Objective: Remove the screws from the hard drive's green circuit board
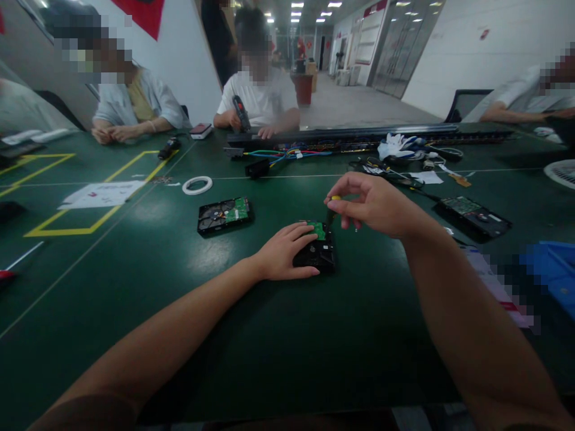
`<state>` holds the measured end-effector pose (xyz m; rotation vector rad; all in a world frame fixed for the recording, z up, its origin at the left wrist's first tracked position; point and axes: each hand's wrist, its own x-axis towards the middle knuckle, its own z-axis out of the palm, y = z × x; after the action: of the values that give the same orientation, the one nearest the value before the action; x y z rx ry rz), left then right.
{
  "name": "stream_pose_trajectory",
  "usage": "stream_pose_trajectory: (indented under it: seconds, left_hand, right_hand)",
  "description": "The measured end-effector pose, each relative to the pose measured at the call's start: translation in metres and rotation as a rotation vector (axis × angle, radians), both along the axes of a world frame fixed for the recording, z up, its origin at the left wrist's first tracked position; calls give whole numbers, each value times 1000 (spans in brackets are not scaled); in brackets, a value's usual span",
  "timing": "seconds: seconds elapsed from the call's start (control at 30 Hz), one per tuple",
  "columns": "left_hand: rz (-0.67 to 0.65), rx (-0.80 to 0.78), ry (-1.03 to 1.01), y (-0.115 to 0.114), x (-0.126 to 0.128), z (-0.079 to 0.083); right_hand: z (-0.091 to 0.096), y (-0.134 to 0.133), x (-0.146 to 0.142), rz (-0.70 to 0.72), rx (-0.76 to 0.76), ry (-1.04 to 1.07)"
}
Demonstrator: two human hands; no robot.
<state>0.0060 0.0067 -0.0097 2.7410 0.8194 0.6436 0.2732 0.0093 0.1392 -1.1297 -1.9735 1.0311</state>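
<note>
A black hard drive [320, 254] with a green circuit board on top lies on the green table [278, 347] in front of me. My left hand [287, 251] rests on its left side, fingers lying flat over it. My right hand [372, 203] is pinched round a small screwdriver [331, 211] with a yellow-tipped handle, held upright with its tip down on the drive's far right corner.
A second hard drive [223, 215] lies to the left, a third [474, 216] to the right. A white tape ring [197, 185], coloured cables [287, 157], white gloves [399, 145] and a paper sheet [102, 194] lie further back. Three people sit round the table.
</note>
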Motion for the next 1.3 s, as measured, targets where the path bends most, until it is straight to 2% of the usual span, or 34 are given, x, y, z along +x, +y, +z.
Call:
stream_pose_trajectory:
  seconds: [0.17, 0.3, 0.6, 0.9, 1.17, 1.3]
  left_hand:
    - [-8, 4, 0, 0, -1, 0]
    - [-8, 0, -9, 0, -1, 0]
    - [-6, -16, -4, 0, 0, 1]
    - [-9, 5, 4, 1, -1, -2]
    - [-6, -16, 0, 0, -1, 1]
    - [-9, -8, 6, 0, -1, 2]
  right_hand:
    - [-7, 12, 5, 87, -295, 291]
    - [-10, 17, 8, 79, -399, 384]
    - [-8, 16, 8, 24, -436, 333]
    - [-5, 16, 6, 12, -300, 170]
    - [-1, 11, 1, -30, -389, 222]
    - [-1, 12, 1, -18, -310, 164]
